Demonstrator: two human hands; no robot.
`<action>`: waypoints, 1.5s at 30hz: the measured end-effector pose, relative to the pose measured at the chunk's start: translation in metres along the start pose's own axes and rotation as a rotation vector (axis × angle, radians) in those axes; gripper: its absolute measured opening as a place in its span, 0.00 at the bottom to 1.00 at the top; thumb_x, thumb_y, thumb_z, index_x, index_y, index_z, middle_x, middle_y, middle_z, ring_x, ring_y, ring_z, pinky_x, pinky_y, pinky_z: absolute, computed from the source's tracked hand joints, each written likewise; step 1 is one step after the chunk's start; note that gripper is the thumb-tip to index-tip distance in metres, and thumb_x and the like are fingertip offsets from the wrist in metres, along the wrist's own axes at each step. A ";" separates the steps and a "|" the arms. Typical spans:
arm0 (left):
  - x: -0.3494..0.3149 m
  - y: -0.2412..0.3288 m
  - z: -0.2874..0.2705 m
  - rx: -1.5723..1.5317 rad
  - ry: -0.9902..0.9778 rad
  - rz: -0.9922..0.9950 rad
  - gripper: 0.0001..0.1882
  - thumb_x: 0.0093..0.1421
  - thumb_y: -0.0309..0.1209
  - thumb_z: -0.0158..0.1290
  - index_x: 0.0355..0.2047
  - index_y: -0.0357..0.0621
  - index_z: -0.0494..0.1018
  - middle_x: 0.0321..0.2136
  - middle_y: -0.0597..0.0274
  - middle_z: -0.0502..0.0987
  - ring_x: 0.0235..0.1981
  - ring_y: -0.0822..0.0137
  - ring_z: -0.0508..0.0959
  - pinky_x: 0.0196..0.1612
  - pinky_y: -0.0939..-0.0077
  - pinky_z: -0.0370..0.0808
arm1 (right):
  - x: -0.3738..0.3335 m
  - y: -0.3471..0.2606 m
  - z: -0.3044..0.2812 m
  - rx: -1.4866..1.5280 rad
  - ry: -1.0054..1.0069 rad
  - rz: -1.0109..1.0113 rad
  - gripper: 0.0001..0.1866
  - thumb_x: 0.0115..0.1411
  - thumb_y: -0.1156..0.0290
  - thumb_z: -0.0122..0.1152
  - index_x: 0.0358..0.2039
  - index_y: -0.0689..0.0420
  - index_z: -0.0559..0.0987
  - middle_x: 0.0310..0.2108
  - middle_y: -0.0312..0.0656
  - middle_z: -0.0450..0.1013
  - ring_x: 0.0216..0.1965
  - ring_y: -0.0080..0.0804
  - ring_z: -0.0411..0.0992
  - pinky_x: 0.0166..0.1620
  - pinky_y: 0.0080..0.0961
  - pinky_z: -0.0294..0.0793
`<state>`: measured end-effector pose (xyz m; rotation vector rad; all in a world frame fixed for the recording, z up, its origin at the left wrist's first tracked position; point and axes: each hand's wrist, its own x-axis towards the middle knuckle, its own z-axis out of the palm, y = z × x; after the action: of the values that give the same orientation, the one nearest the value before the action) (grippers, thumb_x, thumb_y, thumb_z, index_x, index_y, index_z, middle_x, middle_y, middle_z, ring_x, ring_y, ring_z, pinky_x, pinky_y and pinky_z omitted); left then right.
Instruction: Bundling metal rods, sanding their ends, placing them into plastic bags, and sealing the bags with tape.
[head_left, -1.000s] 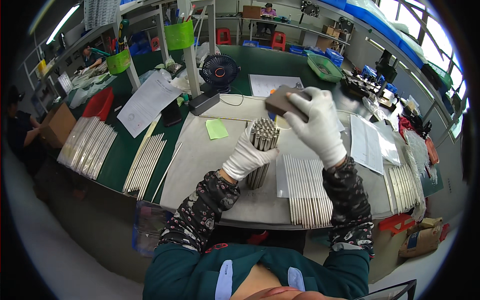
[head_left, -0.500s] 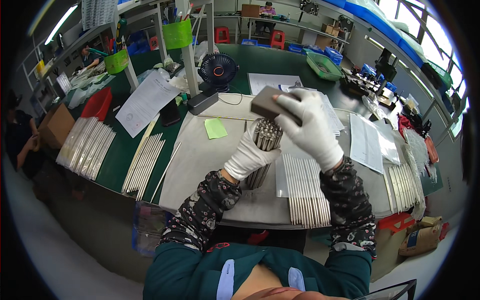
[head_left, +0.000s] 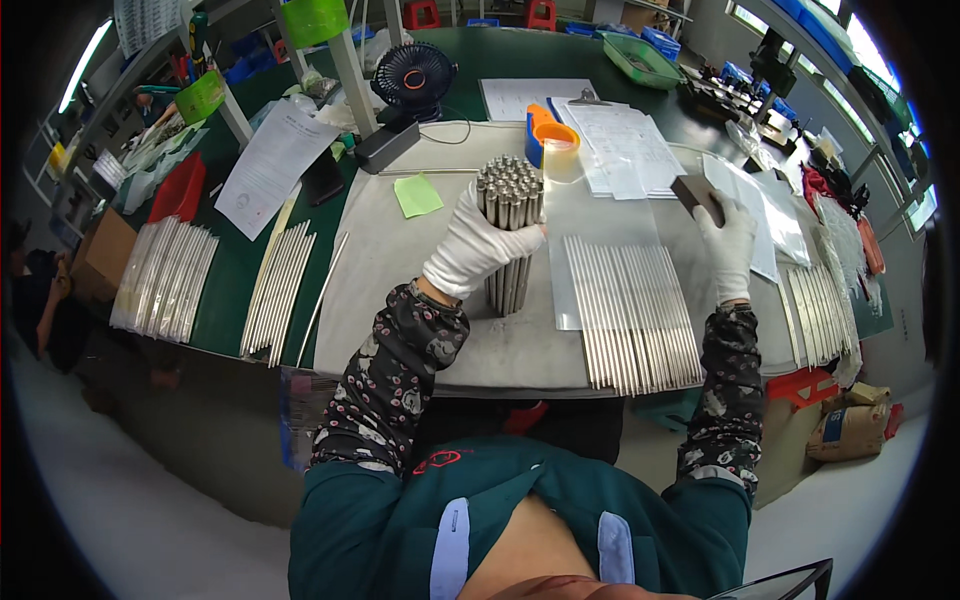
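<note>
My left hand (head_left: 472,248), in a white glove, is wrapped round a thick bundle of shiny metal rods (head_left: 512,186). The bundle stands upright on the grey mat, its round ends facing up. Over to the right, my gloved right hand (head_left: 730,245) grips a dark grey-brown block (head_left: 692,194) above the mat's right part. Between the two hands, a row of loose metal rods (head_left: 635,315) lies side by side, partly on a clear plastic sheet (head_left: 565,285). A blue and orange tape dispenser (head_left: 545,140) stands behind the bundle.
Left of the mat (head_left: 370,330) lie more rods (head_left: 280,290) and a plastic-wrapped rod stack (head_left: 165,280). A black fan (head_left: 413,78) and a dark box (head_left: 388,146) stand at the back. Papers (head_left: 625,145) lie behind the loose rods; further rods (head_left: 818,315) lie at far right.
My right hand has carried the block from above the bundle's top to the right, bringing the tape dispenser into sight. My left hand still holds the bundle. The whole view has shifted.
</note>
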<state>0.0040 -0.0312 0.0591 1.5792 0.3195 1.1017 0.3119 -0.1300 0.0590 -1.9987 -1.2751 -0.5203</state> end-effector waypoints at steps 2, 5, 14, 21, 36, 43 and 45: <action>0.000 0.001 0.000 -0.076 -0.007 -0.021 0.13 0.44 0.23 0.58 0.31 0.42 0.68 0.24 0.71 0.72 0.26 0.79 0.71 0.32 0.83 0.71 | -0.029 0.045 0.002 -0.155 -0.046 0.251 0.24 0.43 0.59 0.62 0.39 0.58 0.75 0.39 0.49 0.71 0.43 0.44 0.67 0.46 0.35 0.67; 0.000 0.003 -0.001 -0.084 -0.049 -0.030 0.13 0.45 0.23 0.58 0.31 0.42 0.69 0.25 0.72 0.72 0.27 0.79 0.71 0.32 0.83 0.70 | -0.070 0.069 -0.006 -0.389 -0.229 0.396 0.26 0.40 0.56 0.64 0.39 0.59 0.75 0.43 0.51 0.69 0.46 0.45 0.65 0.49 0.35 0.65; -0.003 0.005 -0.007 -0.099 -0.132 -0.133 0.27 0.42 0.21 0.60 0.44 0.41 0.63 0.28 0.67 0.72 0.32 0.72 0.73 0.39 0.75 0.70 | -0.023 -0.117 -0.020 0.791 -0.453 -0.229 0.36 0.46 0.54 0.63 0.50 0.64 0.65 0.50 0.53 0.63 0.54 0.40 0.60 0.55 0.30 0.58; 0.005 0.025 -0.010 -0.029 -0.188 -0.110 0.20 0.46 0.24 0.60 0.41 0.41 0.68 0.33 0.69 0.73 0.34 0.76 0.73 0.38 0.81 0.72 | -0.006 -0.180 -0.006 1.195 -0.974 -0.255 0.29 0.58 0.58 0.53 0.55 0.61 0.61 0.52 0.43 0.62 0.54 0.29 0.59 0.56 0.21 0.55; 0.009 0.018 -0.006 0.002 -0.093 -0.052 0.15 0.49 0.26 0.59 0.38 0.41 0.70 0.34 0.68 0.75 0.35 0.77 0.73 0.39 0.83 0.72 | -0.018 -0.170 0.014 1.201 -0.574 -0.249 0.21 0.54 0.69 0.57 0.49 0.59 0.70 0.30 0.39 0.66 0.34 0.25 0.65 0.40 0.19 0.65; 0.011 0.022 -0.004 -0.036 -0.069 -0.049 0.15 0.49 0.27 0.59 0.37 0.40 0.70 0.34 0.67 0.75 0.35 0.77 0.73 0.40 0.82 0.72 | -0.017 -0.172 0.007 1.142 -0.509 -0.277 0.22 0.52 0.73 0.59 0.49 0.62 0.69 0.29 0.36 0.66 0.32 0.21 0.65 0.38 0.15 0.66; 0.011 0.021 -0.007 -0.035 -0.060 -0.051 0.15 0.49 0.27 0.59 0.37 0.40 0.70 0.34 0.67 0.75 0.35 0.77 0.73 0.40 0.82 0.72 | -0.019 -0.173 0.006 1.166 -0.525 -0.226 0.23 0.51 0.75 0.60 0.50 0.61 0.69 0.31 0.35 0.67 0.34 0.21 0.65 0.40 0.15 0.65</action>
<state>-0.0028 -0.0267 0.0822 1.5619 0.2970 1.0142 0.1477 -0.0905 0.1020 -0.9965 -1.5768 0.6116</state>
